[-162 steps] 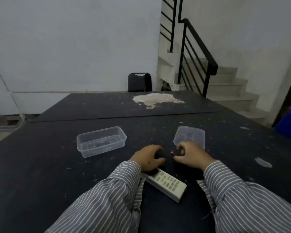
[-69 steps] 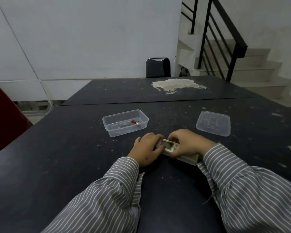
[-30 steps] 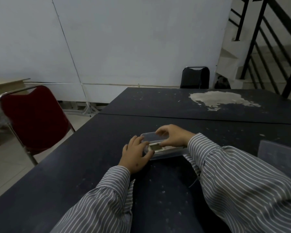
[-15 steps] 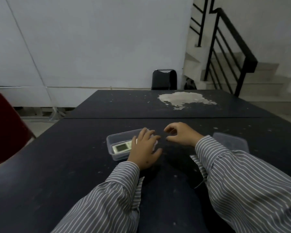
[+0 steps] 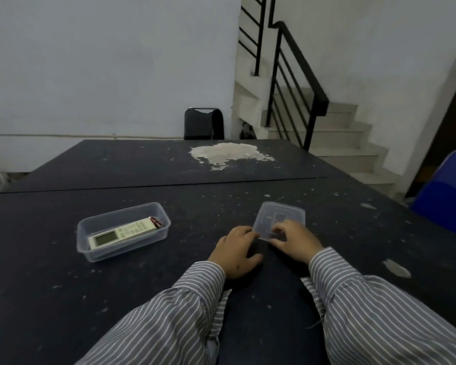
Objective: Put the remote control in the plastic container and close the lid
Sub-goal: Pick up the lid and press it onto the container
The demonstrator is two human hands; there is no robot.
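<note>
Remote control (image 5: 123, 231) lies in the plastic container (image 5: 90, 252), left. We have both hands on the lid (image 5: 279, 219), right: right hand (image 5: 295, 239) fingers curled over its near edge, left hand (image 5: 236, 250) touching its corner, grip unclear. Risk: thin lid slips or seats crooked.

I looked across a dark table (image 5: 63, 299) speckled with pale flecks, butted against a second dark table (image 5: 132, 164) beyond a thin seam. A rough whitish patch (image 5: 228, 154) marked that far top. Behind it stood a black chair (image 5: 203, 123) against a plain white wall (image 5: 103, 61). To the right, pale concrete stairs (image 5: 353, 143) climbed past a black metal railing (image 5: 298, 83) with slanted bars. At the right edge I saw part of a blue chair (image 5: 448, 198), and beside it a dark doorway edge (image 5: 448, 122). The light was dim and even.
</note>
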